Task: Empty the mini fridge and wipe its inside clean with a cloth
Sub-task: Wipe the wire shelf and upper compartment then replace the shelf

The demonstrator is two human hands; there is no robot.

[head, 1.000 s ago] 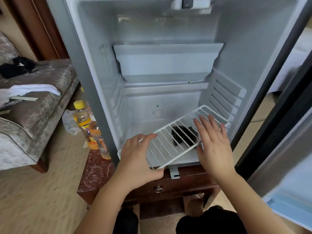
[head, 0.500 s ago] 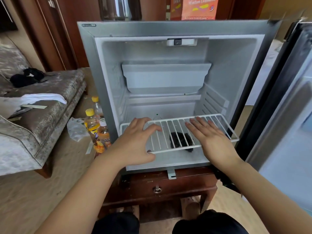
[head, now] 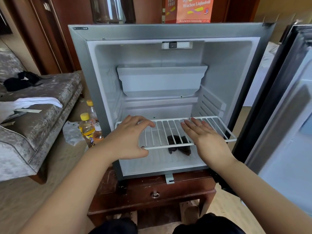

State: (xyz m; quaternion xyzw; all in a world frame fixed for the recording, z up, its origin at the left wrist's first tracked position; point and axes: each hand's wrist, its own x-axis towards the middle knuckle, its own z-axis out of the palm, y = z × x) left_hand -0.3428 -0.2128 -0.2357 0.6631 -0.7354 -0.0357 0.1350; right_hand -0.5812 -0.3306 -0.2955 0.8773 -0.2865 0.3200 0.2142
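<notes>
The mini fridge (head: 79,65) stands open on a low wooden table (head: 185,186). Its white wire shelf (head: 168,130) lies level in the lower part, with the front edge sticking out a little. My left hand (head: 130,139) grips the shelf's front left, fingers curled over the wires and thumb under the front bar. My right hand (head: 206,139) rests flat on the shelf's right half with straight fingers. A dark crumpled cloth (head: 179,146) lies on the fridge floor beneath the shelf. The white freezer box (head: 160,80) sits at the top back.
The fridge door (head: 287,107) hangs open on the right. Several drink bottles (head: 86,125) and a plastic bag (head: 72,132) stand on the floor to the left of the fridge. A grey sofa (head: 42,119) with clothes on it fills the left side.
The wire shelf has gone from tilted, left corner down, to level between the side walls. Both hands stayed on it, and my view has pulled back from the fridge.
</notes>
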